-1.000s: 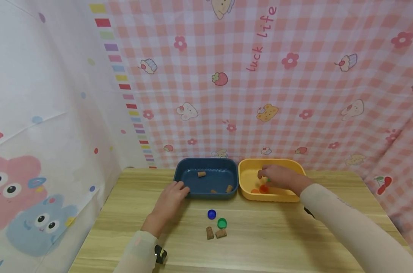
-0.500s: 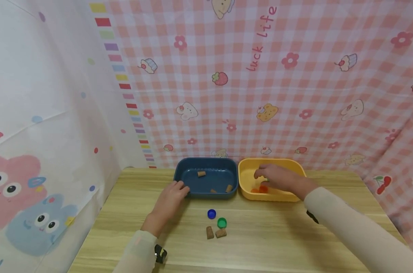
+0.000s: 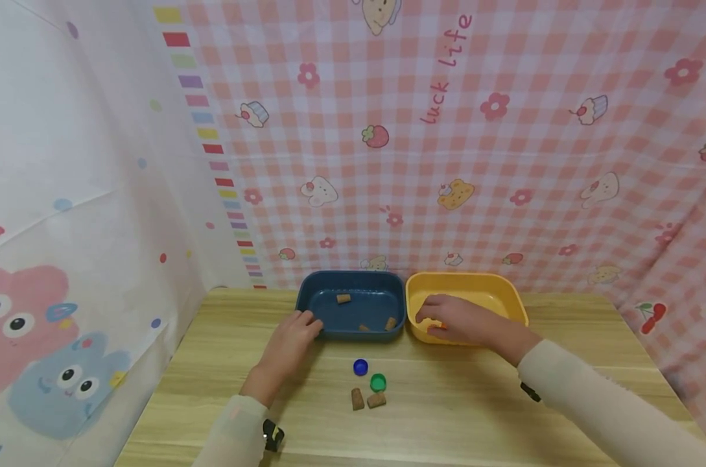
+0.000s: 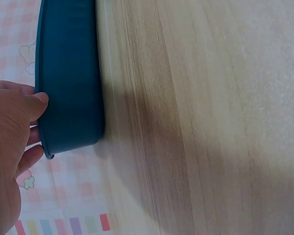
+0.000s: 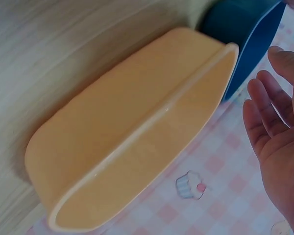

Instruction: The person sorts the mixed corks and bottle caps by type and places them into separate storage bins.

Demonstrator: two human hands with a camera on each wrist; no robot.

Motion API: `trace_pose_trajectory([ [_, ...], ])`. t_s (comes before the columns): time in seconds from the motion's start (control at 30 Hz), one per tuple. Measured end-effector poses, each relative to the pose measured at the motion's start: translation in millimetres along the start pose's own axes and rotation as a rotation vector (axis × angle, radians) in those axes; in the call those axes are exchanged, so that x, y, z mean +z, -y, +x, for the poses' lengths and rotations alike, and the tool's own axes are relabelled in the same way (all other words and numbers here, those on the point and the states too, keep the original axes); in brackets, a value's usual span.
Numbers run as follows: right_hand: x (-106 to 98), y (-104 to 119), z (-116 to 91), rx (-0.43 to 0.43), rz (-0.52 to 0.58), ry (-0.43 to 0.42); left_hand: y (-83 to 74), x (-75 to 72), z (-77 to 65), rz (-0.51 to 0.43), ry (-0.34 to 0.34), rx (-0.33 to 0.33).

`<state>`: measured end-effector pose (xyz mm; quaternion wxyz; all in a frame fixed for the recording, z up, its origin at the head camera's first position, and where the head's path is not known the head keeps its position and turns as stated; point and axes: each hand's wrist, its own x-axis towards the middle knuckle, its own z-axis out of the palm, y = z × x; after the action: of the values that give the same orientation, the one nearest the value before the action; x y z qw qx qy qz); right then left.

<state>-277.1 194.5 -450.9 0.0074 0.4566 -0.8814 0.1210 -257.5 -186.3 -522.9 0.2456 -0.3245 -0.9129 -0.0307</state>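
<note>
My left hand [image 3: 288,344] grips the near left corner of the blue bin [image 3: 361,311], the thumb outside its rim and the fingers over the inner side, as the left wrist view shows. Several corks lie in this bin, one [image 3: 343,298] toward the back. Over the left part of the yellow bin [image 3: 487,300] is my right hand [image 3: 460,320], fingers apart and holding nothing in the right wrist view. A bit of orange [image 3: 437,325] peeks out between thumb and fingers; the rest of the bin's contents is hidden behind the hand.
On the wooden table [image 3: 458,415] in front of the bins lie a blue bottle cap [image 3: 360,368], a green bottle cap [image 3: 378,383], and two corks, one upright-pointing [image 3: 357,399] and one sideways [image 3: 376,400]. A checked pink cloth [image 3: 411,162] hangs right behind the bins.
My right hand has shifted left and toward the front of the yellow bin, now covering most of the orange caps seen earlier. The left hand stays at the blue bin's corner.
</note>
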Motion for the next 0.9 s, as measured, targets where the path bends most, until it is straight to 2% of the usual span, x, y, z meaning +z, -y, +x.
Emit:
trace_pose_trajectory([
  [0.3,14,25,6,-0.010,-0.024,0.047,-0.8,-1.8,0.3,-0.003,-0.010,0.007],
  [0.6,26,46,9,-0.101,-0.033,0.059,-0.1,0.0,1.0,0.014,0.001,0.004],
  [0.73,35,52,11,-0.111,-0.012,0.078,-0.3,0.0,1.0,0.012,-0.012,0.009],
  [0.9,47,56,14,-0.163,-0.029,0.072,-0.4,0.3,0.9,0.008,-0.008,0.005],
])
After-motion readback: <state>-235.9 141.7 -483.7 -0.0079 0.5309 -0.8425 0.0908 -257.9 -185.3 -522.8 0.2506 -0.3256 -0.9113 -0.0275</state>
